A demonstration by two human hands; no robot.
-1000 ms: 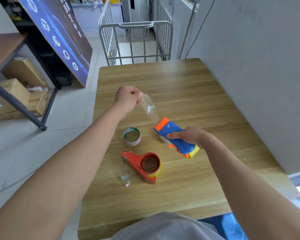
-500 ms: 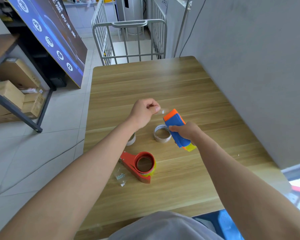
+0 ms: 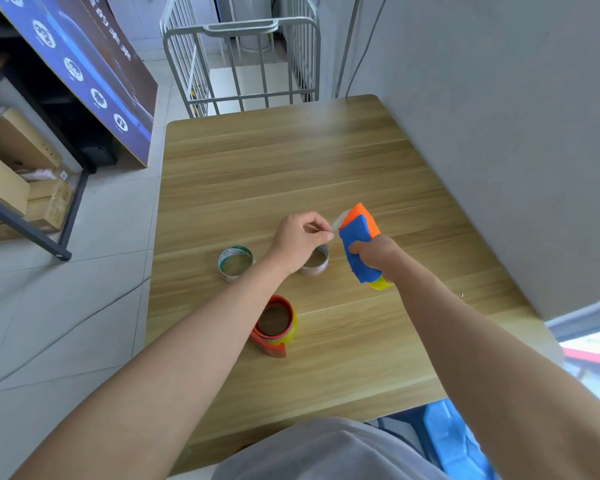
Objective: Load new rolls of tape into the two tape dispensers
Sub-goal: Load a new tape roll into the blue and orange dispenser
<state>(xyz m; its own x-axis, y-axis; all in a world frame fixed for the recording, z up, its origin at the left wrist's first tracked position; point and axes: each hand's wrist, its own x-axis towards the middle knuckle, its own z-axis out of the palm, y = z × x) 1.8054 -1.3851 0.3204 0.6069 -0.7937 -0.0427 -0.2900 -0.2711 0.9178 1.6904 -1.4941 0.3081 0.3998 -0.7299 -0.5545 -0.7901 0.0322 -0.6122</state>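
Two tape dispensers [image 3: 359, 244] [image 3: 274, 323], two loose rolls [image 3: 235, 264] [image 3: 315, 262].

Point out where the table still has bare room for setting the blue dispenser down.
The far half of the table, toward the metal cart, is bare, as is the near right corner. The middle is crowded: two tape rolls, the red dispenser and both hands around the blue dispenser.

Support surface was a wooden table [image 3: 291, 174] with light plank grain. Three items lay directly on it. A brown-cored tape roll [image 3: 317, 263] sat just below the pinching left hand [image 3: 300, 240]. A green-printed tape roll [image 3: 235, 264] lay to that hand's left. A red tape dispenser [image 3: 274, 323] lay nearer the person, beside the left forearm.
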